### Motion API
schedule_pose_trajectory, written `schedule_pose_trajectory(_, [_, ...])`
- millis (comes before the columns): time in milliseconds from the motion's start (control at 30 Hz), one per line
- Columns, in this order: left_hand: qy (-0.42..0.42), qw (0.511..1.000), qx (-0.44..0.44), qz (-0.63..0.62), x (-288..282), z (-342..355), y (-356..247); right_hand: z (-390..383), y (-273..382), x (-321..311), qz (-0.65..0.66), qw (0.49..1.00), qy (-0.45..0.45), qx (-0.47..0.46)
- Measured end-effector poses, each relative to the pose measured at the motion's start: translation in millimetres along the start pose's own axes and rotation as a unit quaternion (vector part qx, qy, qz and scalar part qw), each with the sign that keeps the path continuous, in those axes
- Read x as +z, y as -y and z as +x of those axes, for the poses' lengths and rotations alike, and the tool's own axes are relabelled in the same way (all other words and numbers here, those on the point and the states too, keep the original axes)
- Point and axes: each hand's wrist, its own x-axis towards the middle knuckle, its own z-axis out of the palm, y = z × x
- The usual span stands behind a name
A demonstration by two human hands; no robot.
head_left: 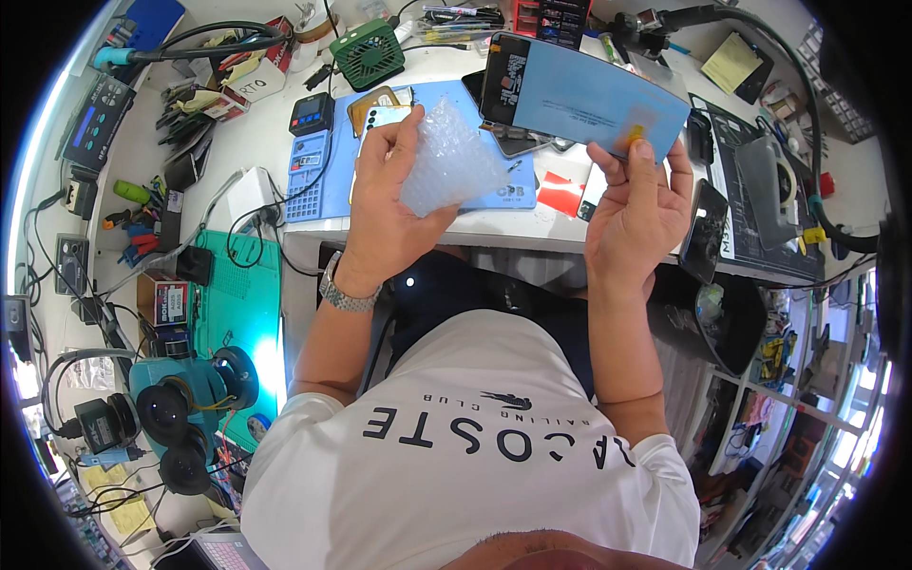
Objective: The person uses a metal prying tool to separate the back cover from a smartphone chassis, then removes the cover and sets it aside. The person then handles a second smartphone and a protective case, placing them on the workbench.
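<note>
My left hand (382, 211) pinches a crumpled sheet of clear bubble wrap (446, 160) between thumb and fingers, above the blue work mat (325, 207). Off to the right, my right hand (636, 217) grips a phone screen panel (565, 93) by its right end. The panel's light blue face is turned up towards me, with dark flex circuitry at its left end. A small orange-yellow patch (635, 135) shows by my right thumb. Partly behind my left hand, a pale phone (382, 116) lies on the mat.
A green fan (368, 57) stands at the back of the bench. A red card (560, 194) and a dark phone (704, 231) lie near the front edge at right. On the left are a teal microscope (180, 404) and a green mat (237, 313). A black bin (736, 332) stands below right.
</note>
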Motion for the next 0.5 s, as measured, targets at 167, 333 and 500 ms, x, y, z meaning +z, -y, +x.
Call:
schedule_pose_trajectory(167, [0.000,0.997,0.039,0.074,1,-2,3,-3,-12,0,-0.029,0.999,-0.014,0.011])
schedule_pose_trajectory(333, [-0.019,1.000,0.006,0.003,0,-1,-7,-7,-14,1,-0.069,0.997,-0.017,0.032])
schedule_pose_trajectory(500, [-0.014,1.000,0.014,0.005,-1,-3,-2,-4,-19,-2,-0.094,0.995,-0.013,-0.024])
